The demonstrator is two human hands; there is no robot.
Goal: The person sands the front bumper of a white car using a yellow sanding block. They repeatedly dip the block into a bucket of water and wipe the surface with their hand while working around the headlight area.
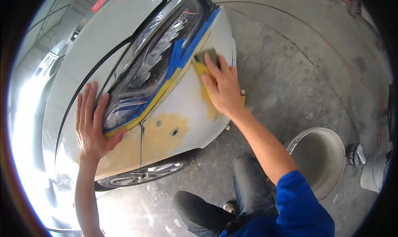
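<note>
My left hand (92, 125) lies flat with spread fingers on the pale car body (68, 79), beside the lower corner of the headlight (151, 63). Blue masking tape (177, 56) and a yellow tape strip (163, 89) run along the headlight's edge. My right hand (226, 87) grips a grey sanding block (207, 56) with yellow sandpaper (200, 69) on it, against the white bumper (182, 102) just right of the taped edge. Tan filler (163, 135) with dark spots covers the bumper corner; more tan shows under my right hand, partly hidden.
A large round bucket (338, 166) stands on the concrete floor (282, 79) at right. Beyond it are a dark can (355, 154) and a white pail (372, 172). The car's wheel (143, 175) sits below the bumper. A reddish hose (309, 27) curves across the floor.
</note>
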